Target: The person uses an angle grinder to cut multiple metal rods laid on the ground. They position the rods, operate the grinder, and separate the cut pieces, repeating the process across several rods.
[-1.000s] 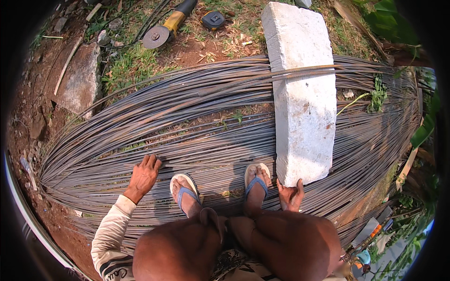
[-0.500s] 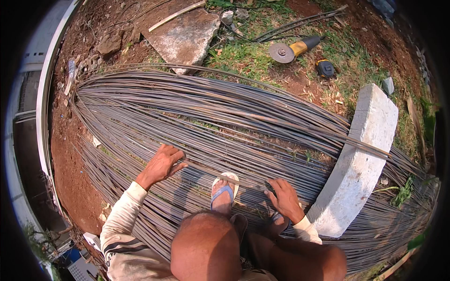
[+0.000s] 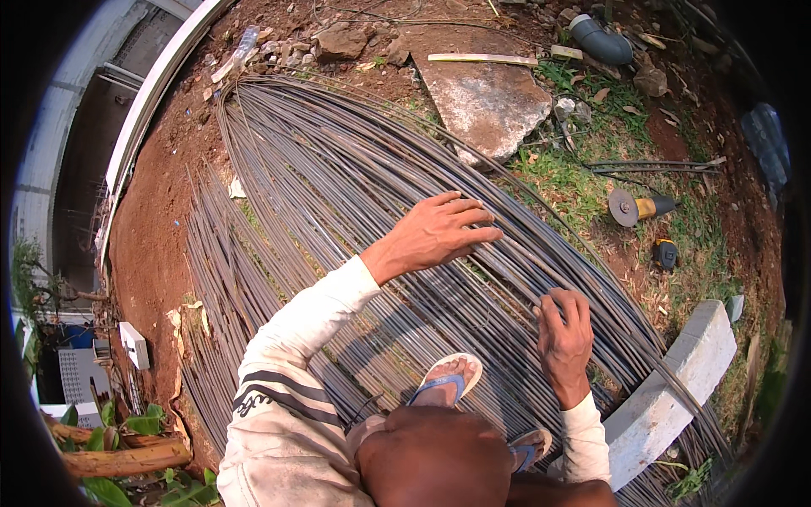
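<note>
Long thin steel rods (image 3: 372,291) lie in a wide, loosely bent spread beneath me, with a denser bundle (image 3: 380,160) along the far side. My left hand (image 3: 435,232) is over that bundle, its fingers bent over a rod and its thumb partly hidden below. Nearer and to the right, my right hand (image 3: 564,342) is curled, thumb and fingertips closed on a rod at the bundle's edge. The fingers hide exactly where each grip meets the steel. My sandalled foot (image 3: 443,389) rests on the rods between my arms.
A pale concrete block (image 3: 667,397) lies at the right, with rods crossing over it. An angle grinder (image 3: 642,207) and a tape measure (image 3: 665,253) lie on the grass beyond the bundle. A broken slab (image 3: 486,101) and a grey pipe elbow (image 3: 601,40) are farther off.
Both hands have moved away from me and to the right, from the nearer rods to the far bundle. The view has turned, so the rods run more steeply across it.
</note>
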`<state>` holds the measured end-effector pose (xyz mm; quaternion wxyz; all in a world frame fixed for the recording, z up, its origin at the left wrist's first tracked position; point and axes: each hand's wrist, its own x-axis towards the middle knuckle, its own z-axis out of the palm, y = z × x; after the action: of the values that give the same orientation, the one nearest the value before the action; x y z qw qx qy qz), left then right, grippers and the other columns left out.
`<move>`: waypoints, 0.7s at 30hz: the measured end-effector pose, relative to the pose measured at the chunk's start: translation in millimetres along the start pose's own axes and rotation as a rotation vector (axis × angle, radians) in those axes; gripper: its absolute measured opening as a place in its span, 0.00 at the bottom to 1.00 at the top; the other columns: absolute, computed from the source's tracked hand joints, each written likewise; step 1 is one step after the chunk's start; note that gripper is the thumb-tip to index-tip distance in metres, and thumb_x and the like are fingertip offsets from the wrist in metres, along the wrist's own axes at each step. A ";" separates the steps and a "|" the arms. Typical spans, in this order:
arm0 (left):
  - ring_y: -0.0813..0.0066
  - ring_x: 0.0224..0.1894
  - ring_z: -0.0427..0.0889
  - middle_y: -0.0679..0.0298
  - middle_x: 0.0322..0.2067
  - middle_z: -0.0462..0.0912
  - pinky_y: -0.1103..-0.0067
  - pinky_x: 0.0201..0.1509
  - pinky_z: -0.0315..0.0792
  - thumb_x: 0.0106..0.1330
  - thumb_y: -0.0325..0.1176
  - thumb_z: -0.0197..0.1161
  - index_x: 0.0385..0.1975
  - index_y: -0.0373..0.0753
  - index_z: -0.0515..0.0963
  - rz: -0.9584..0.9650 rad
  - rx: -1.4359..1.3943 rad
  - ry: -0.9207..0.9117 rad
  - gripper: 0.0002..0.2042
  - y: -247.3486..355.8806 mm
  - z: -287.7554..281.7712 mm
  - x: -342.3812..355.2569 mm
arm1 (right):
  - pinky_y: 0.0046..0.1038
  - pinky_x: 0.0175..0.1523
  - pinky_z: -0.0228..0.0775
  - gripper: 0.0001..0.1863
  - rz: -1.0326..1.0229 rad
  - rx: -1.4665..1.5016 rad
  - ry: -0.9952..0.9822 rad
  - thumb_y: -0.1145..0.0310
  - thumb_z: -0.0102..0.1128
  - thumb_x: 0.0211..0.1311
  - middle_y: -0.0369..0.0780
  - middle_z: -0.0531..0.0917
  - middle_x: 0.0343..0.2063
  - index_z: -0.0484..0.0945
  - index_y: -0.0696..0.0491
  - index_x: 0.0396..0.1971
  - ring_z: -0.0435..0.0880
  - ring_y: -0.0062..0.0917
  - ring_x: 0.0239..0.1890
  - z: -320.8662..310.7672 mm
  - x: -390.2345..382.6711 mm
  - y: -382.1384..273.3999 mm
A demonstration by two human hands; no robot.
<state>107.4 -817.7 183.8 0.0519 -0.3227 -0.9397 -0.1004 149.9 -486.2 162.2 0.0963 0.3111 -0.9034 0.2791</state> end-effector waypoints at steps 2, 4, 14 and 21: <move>0.61 0.66 0.82 0.69 0.66 0.82 0.62 0.73 0.77 0.67 0.45 0.73 0.69 0.62 0.78 0.008 0.071 0.040 0.28 -31.4 10.6 6.6 | 0.44 0.52 0.81 0.15 -0.047 0.009 0.057 0.74 0.76 0.61 0.43 0.86 0.50 0.84 0.55 0.48 0.85 0.44 0.55 16.1 30.9 8.3; 0.62 0.61 0.85 0.69 0.63 0.86 0.63 0.67 0.80 0.68 0.51 0.70 0.69 0.68 0.79 -0.006 0.022 -0.007 0.27 -63.0 17.2 3.1 | 0.43 0.49 0.82 0.14 -0.057 0.068 0.026 0.72 0.74 0.65 0.42 0.88 0.47 0.85 0.54 0.49 0.87 0.43 0.51 34.6 56.2 13.4; 0.57 0.34 0.88 0.61 0.29 0.89 0.62 0.37 0.77 0.65 0.63 0.67 0.49 0.52 0.91 -0.205 -0.291 -0.257 0.25 -126.2 27.2 -6.9 | 0.41 0.38 0.79 0.10 0.162 0.213 -0.123 0.66 0.71 0.71 0.49 0.89 0.33 0.90 0.54 0.47 0.89 0.48 0.34 65.0 100.6 5.9; 0.47 0.27 0.82 0.54 0.20 0.79 0.58 0.30 0.70 0.66 0.64 0.67 0.27 0.40 0.82 -0.109 -0.197 -0.164 0.28 -124.7 32.0 -6.0 | 0.44 0.35 0.79 0.12 0.144 0.058 -0.242 0.65 0.67 0.74 0.44 0.86 0.33 0.85 0.50 0.52 0.87 0.45 0.32 66.1 86.7 6.8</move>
<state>34.1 -910.4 132.3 -0.0625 -0.2817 -0.9426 -0.1682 77.4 -563.2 134.8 -0.0425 0.2795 -0.9200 0.2715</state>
